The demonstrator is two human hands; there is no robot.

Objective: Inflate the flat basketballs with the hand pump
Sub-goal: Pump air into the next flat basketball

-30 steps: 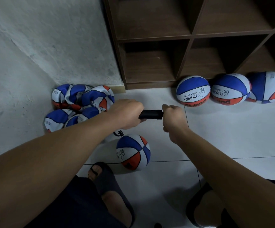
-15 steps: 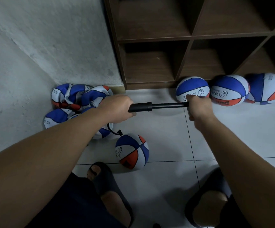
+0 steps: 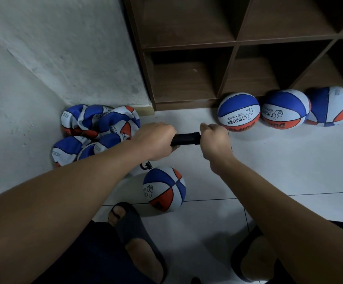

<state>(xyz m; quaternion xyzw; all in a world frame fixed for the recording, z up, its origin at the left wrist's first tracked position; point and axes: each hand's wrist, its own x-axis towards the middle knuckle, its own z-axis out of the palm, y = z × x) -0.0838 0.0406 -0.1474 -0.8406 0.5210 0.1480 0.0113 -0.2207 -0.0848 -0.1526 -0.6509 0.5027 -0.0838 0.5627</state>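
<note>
**Both hands on the pump, mid-frame**

A brown cubby shelf fills the upper right. Along its base sit three round basketballs; a heap of flat basketballs lies at centre left against the wall. Another ball rests below centre, a hose at its top. The left hand curls round the black pump; the right hand is fisted at its other end, the handle hidden inside.
</note>
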